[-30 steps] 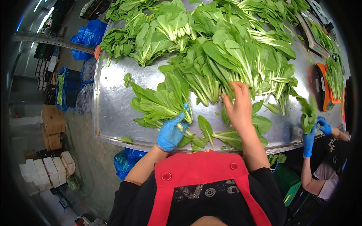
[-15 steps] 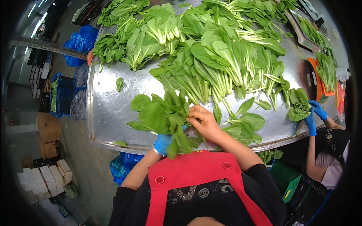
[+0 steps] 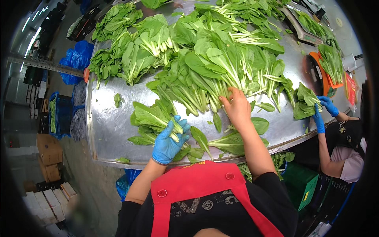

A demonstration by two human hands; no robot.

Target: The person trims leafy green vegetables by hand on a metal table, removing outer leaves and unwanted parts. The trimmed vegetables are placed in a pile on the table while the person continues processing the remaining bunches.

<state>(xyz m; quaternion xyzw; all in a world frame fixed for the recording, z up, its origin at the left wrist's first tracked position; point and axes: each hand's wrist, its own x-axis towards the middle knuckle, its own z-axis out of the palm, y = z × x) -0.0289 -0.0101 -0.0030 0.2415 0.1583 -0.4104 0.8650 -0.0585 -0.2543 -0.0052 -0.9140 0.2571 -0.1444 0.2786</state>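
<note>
In my blue-gloved left hand (image 3: 169,140), near the table's front edge, lies a small bunch of bok choy (image 3: 152,118). Its pale stem ends rest in the palm, between thumb and curled fingers, and its leaves point away to the left. My bare right hand (image 3: 238,108) reaches to the stem ends of the large bok choy pile (image 3: 221,59). Its thumb and fingers are apart at the stems, with none seen lifted. Between my forearms, loose leaves and stalks (image 3: 233,143) are scattered on the metal table (image 3: 114,134).
On the right, a co-worker's blue-gloved hands (image 3: 324,110) hold another leafy bunch (image 3: 306,102). Beyond are an orange scale (image 3: 323,75) with greens and a second tray scale (image 3: 302,29). A green crate (image 3: 302,183) stands below the table; a blue crate (image 3: 61,114) is at left.
My right hand has left the bunch at my left hand and moved forward to the pile's stems. My left hand has turned, showing its palm and the stem ends.
</note>
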